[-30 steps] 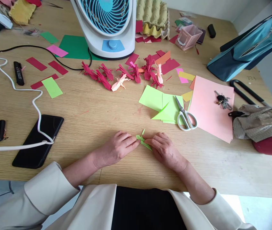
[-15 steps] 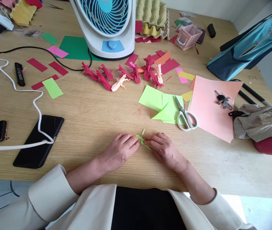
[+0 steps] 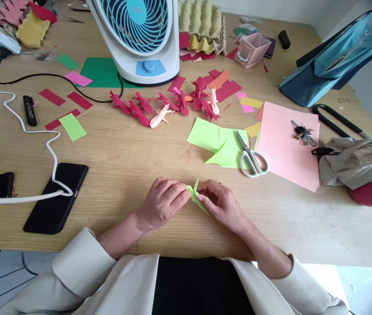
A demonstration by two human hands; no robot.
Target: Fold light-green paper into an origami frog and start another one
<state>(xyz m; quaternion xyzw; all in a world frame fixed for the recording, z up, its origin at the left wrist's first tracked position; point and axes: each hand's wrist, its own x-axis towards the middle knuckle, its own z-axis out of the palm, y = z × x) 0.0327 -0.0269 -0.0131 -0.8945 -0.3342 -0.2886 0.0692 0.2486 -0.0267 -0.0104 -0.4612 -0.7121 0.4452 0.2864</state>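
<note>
While left grip and right grip pinch it, folded lime paper looks spiky

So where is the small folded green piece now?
In the head view, the folded green piece is slightly right of and below centre, held between the left hand and the right hand, below left of the scissors.

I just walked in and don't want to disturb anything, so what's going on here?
The left hand and right hand are both holding a small folded green paper by its opposite sides. Farther back, scissors lie partly on light green sheets, and a cluster of red and pale folded paper figures sits in front of a fan.
</note>
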